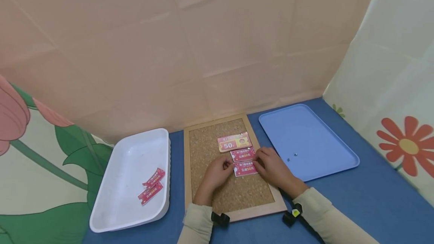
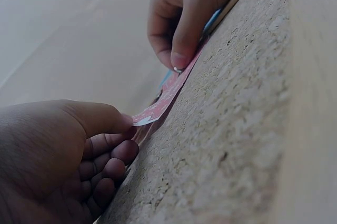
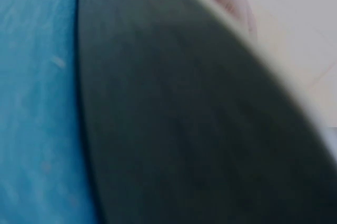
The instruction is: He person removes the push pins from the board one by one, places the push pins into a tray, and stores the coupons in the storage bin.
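Pinching the left edge of the lowest pink coupon (image 1: 245,169) on the cork board (image 1: 237,195) between thumb and fingers of the left hand (image 1: 216,173), and gripping at its right end, between closed fingertips of the right hand (image 1: 272,166), a small pale thing, likely a pin (image 2: 177,70), presumably to hold it steady just below the middle coupon (image 1: 241,155) and the top coupon (image 1: 234,142). Having a white tub (image 1: 116,183) with two loose coupons (image 1: 150,193) to the left and a blue tray (image 1: 305,131) with tiny metal bits (image 1: 295,154) to the right, but partly blocking sight of the pinned-down end with that same right hand.
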Demonstrator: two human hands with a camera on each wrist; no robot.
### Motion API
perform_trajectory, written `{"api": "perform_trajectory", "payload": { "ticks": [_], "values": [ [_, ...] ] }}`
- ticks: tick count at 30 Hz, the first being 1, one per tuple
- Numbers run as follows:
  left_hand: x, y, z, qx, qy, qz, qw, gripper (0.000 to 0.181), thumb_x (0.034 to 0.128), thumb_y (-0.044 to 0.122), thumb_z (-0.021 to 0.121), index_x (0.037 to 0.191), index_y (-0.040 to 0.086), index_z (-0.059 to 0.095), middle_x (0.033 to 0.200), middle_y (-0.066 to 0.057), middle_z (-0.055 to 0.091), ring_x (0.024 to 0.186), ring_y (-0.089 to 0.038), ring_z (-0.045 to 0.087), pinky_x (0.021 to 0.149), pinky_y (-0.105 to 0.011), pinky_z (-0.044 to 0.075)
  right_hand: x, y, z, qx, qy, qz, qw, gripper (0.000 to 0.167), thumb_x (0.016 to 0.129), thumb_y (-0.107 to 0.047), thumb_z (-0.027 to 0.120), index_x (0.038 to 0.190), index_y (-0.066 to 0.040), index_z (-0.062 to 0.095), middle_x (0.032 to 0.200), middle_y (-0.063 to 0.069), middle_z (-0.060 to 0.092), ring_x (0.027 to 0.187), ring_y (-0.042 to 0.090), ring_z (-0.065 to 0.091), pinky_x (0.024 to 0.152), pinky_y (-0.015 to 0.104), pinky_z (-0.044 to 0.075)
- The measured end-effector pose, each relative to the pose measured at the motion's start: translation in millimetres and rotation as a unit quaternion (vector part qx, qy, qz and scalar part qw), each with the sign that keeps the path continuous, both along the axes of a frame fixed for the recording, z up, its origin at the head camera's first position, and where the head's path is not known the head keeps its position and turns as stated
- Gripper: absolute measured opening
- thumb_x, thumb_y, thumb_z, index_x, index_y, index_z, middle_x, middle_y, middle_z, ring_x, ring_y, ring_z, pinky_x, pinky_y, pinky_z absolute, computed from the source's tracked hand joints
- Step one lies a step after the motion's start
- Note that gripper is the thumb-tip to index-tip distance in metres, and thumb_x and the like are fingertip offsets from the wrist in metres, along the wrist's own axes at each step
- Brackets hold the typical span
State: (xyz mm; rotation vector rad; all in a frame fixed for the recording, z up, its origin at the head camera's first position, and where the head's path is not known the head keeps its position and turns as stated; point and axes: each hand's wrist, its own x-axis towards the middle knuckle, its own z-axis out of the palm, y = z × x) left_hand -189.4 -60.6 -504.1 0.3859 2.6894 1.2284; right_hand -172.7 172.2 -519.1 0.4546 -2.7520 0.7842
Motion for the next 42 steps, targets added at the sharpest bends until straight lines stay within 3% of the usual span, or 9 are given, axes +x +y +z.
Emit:
{"api": "perform_trajectory", "payload": {
  "ticks": [30, 42],
  "values": [
    [-1.3, -1.1, 0.6, -0.007, 0.002, 0.001, 1.0, 0.01, 0.0939, 0.031, 0.064, 0.092, 0.021, 0.064, 0.084, 0.008, 0.057, 0.074, -0.009, 0.053, 0.065, -0.028, 0.045, -1.5, 1.0, -1.4, -0.006, 0.019, 0.01, 0.9997, 0.009, 0.089, -0.025, 0.07, 0.091, -0.017, 0.065, 0.1, -0.004, 0.057, 0.094, 0.014, 0.05, 0.08, 0.036, 0.048],
    [0.4, -0.9, 2.0, 0.0, 0.007, -0.005, 1.0, 0.009, 0.0939, 0.029, 0.064, 0.092, 0.02, 0.065, 0.083, 0.008, 0.057, 0.074, -0.009, 0.052, 0.064, -0.028, 0.044, -0.3, 2.0, -6.6, -0.046, 0.031, 0.004, 0.9985, 0.009, 0.089, -0.021, 0.071, 0.093, -0.018, 0.063, 0.098, -0.004, 0.057, 0.094, 0.016, 0.051, 0.079, 0.04, 0.048]
  ]
}}
